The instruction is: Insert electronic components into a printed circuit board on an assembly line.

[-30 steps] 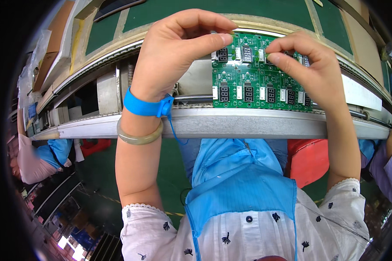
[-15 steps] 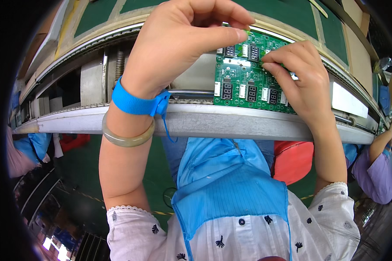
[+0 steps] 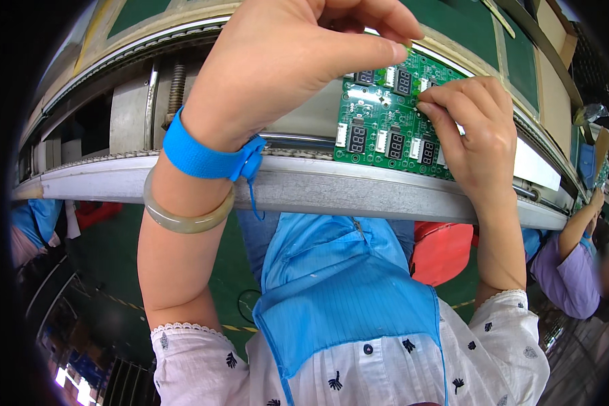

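Note:
A green circuit board (image 3: 379,111) lies across the rails, carrying several black seven-segment displays (image 3: 357,139) and white connectors (image 3: 342,134). Over its far edge, my left hand (image 3: 287,64) has thumb and forefinger pinched on a small green component (image 3: 407,50). A blue strap (image 3: 199,152) and a bangle circle that wrist. My right hand (image 3: 477,128) reaches over the board's right part, with its thumb and forefinger closed at the surface beside a display. Whatever sits between those fingertips is too small and covered to make out.
A metal rail (image 3: 358,186) runs along the near side, with a metal shaft (image 3: 298,140) behind it. Beyond lies a green surface with pale strips. A red stool (image 3: 443,252) stands below the rail. Another person in a purple sleeve (image 3: 567,277) works at far right.
The view has shifted a little. Relative to the board, my left hand has moved right along its far edge, still pinching. My right hand stays in nearly the same spot on the board.

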The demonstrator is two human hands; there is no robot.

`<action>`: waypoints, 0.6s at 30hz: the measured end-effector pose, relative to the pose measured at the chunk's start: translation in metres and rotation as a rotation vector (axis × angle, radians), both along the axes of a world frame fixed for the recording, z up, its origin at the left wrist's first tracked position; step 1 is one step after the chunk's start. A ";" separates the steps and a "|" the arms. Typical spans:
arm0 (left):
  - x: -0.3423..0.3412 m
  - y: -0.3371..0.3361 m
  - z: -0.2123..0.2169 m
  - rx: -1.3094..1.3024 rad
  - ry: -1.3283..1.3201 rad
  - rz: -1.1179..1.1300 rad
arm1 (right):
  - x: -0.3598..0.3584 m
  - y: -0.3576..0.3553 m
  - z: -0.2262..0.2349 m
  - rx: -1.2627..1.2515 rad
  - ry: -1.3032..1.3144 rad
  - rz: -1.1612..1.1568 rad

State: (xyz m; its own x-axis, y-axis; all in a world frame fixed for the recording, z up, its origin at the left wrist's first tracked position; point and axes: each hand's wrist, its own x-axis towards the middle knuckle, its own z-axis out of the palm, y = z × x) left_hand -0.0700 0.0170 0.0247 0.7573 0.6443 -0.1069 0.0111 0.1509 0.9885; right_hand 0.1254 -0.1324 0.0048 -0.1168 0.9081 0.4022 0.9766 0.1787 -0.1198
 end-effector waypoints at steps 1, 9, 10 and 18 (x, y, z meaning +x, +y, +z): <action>0.000 0.000 0.001 -0.005 0.006 0.000 | -0.001 0.000 0.000 -0.002 0.000 0.002; 0.000 0.000 -0.001 -0.012 -0.004 -0.022 | -0.009 0.001 0.005 -0.009 -0.080 -0.034; 0.000 0.000 -0.002 -0.015 -0.011 -0.022 | -0.010 0.001 0.006 -0.008 -0.079 -0.034; 0.000 -0.001 -0.003 -0.071 -0.043 -0.013 | -0.012 0.001 0.007 -0.066 0.035 -0.058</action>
State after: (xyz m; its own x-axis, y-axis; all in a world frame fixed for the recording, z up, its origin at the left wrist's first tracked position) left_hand -0.0698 0.0163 0.0215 0.7701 0.6267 -0.1193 -0.0284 0.2206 0.9750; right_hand 0.1134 -0.1316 0.0120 -0.0503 0.9376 0.3441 0.9800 0.1128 -0.1640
